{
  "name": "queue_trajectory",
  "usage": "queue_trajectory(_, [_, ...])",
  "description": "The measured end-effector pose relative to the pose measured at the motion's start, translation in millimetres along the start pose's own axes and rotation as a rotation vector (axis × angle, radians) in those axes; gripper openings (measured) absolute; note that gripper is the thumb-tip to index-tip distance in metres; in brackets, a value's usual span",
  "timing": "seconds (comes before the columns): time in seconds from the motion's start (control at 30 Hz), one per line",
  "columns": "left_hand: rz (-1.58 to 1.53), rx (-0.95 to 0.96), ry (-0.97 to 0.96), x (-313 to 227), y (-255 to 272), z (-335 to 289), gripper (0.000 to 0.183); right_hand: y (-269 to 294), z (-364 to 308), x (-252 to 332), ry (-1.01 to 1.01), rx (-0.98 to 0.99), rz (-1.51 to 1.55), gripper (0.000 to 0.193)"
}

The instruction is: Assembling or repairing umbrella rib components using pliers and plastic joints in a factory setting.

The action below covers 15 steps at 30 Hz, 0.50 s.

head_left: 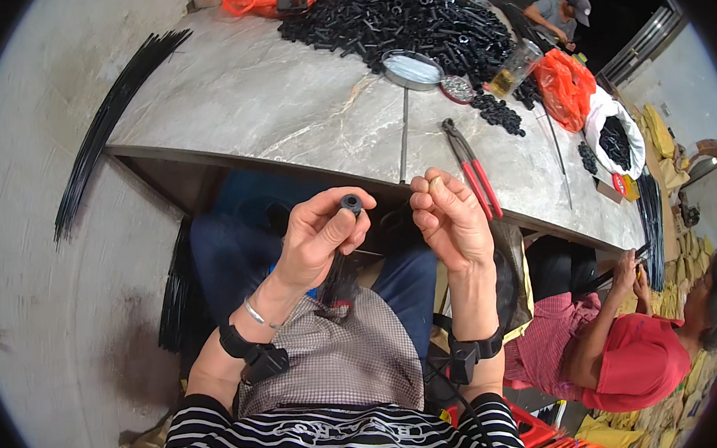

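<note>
Left hand (319,234): grip closed on a black tubular fitting (350,203), bore upward, held to the left of the red-handled pliers (467,167). Right hand (456,226): grip pinched, fingertips together, just left of the pliers' handles; whether anything is between them cannot be told. The pliers lie on the grey marbled surface (238,90). Beyond them: a shallow oval dish (411,85), then a heap of black tubular pieces (410,26). Right of them: a white sack (593,128).
</note>
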State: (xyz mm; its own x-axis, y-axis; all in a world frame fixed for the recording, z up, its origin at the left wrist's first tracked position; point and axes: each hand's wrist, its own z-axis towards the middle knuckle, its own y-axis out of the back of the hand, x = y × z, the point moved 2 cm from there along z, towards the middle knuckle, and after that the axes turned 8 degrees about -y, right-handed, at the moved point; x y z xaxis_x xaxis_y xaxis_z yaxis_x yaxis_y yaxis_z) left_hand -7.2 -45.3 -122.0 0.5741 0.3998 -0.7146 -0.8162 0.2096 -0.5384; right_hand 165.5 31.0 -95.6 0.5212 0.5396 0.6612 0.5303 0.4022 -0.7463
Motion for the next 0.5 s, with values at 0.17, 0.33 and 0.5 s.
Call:
queue_trajectory(0.17, [0.006, -0.035, 0.008, 6, 5, 4, 0.038, -9, 1, -12, -0.01, -0.024, -0.033, 0.014])
queue_trajectory(0.33, [-0.022, -0.061, 0.035, 16, 4, 6, 0.039, -20, 0, -29, 0.23, -0.103, -0.373, 0.011])
queue_trajectory(0.5, [-0.018, -0.042, 0.003, 20, 2, 7, 0.042, -27, 3, -50, 0.393, -0.137, -0.406, 0.008])
